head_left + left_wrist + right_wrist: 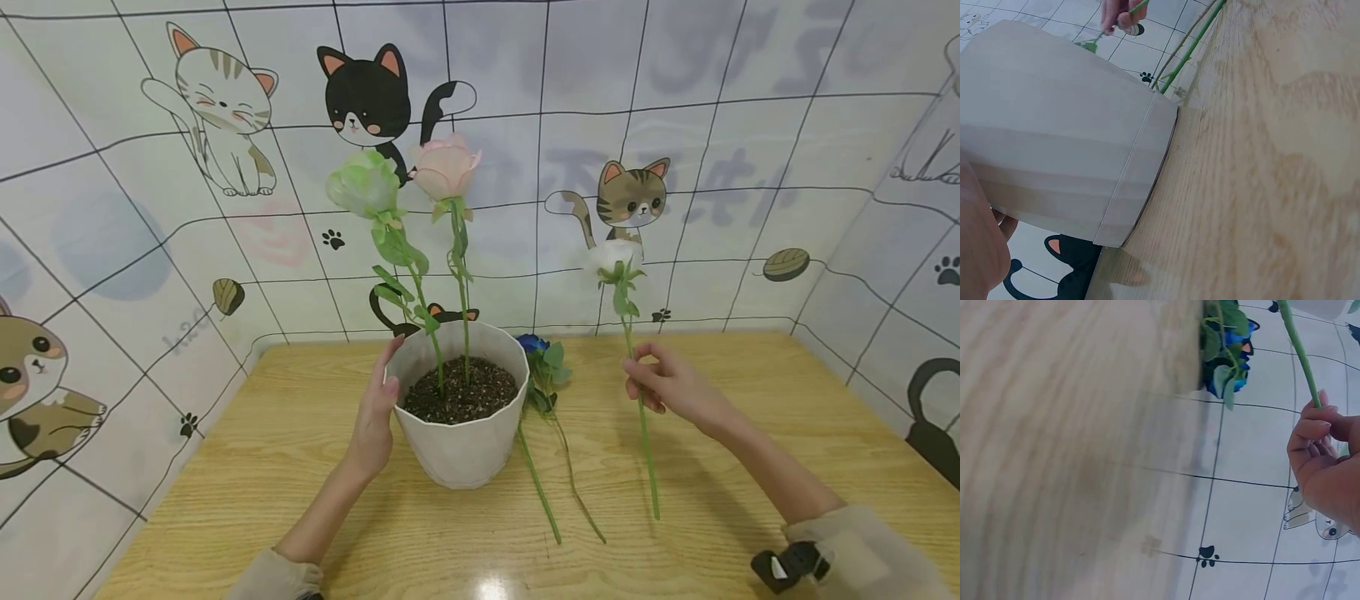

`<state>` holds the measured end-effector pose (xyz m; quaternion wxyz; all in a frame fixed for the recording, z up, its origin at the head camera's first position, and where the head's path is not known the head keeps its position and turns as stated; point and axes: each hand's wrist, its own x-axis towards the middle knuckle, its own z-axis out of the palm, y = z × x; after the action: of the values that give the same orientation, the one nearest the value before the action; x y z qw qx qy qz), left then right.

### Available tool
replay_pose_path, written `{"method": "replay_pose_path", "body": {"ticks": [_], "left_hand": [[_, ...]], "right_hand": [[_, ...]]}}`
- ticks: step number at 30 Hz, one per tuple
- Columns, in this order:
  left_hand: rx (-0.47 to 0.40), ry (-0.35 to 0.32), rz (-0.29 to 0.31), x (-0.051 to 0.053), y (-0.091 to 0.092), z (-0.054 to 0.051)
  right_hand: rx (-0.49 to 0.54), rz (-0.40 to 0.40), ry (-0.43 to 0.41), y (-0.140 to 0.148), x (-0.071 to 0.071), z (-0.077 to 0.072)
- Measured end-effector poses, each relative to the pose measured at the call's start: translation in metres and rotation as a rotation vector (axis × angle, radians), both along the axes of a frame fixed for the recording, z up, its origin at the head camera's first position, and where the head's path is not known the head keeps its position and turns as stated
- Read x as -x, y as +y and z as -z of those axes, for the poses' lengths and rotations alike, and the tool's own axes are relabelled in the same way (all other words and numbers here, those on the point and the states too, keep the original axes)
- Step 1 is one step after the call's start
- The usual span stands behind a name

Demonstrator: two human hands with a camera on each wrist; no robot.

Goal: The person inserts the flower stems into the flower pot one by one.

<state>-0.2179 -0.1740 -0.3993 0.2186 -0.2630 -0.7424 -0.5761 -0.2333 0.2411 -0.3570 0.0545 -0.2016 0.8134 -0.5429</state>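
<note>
A white faceted flowerpot (459,454) stands on the table with dark soil (480,396) inside. Upright in the soil are a pale green artificial rose (365,185) and a pink rose (447,167). My left hand (372,421) rests against the pot's left side, thumb near the rim; in the left wrist view the pot hides most of its fingers. To the right of the pot, my right hand (671,387) pinches the green stem of a white rose (617,257), held bloom up above the table. The right wrist view shows thumb and fingertips on the stem (1300,353).
Beside the pot's right side, a blue rose (532,342) with green leaves lies on the wooden table (300,500); two stems extend toward me. A cat-patterned sheet (495,75) covers the walls behind and at both sides.
</note>
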Motion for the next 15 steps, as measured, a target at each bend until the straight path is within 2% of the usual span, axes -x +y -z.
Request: {"method": "replay_pose_path", "body": {"ticks": [6, 11, 15], "left_hand": [[-0.001, 0.002, 0.001, -0.001, 0.000, 0.000], [-0.003, 0.001, 0.004, -0.001, 0.001, -0.001], [-0.001, -0.002, 0.003, -0.001, 0.001, -0.002]], "right_hand": [[0.056, 0.009, 0.140, -0.002, -0.001, -0.020], [0.123, 0.037, 0.207, -0.006, -0.002, -0.039], [0.235, 0.047, 0.245, -0.011, -0.001, -0.051]]}}
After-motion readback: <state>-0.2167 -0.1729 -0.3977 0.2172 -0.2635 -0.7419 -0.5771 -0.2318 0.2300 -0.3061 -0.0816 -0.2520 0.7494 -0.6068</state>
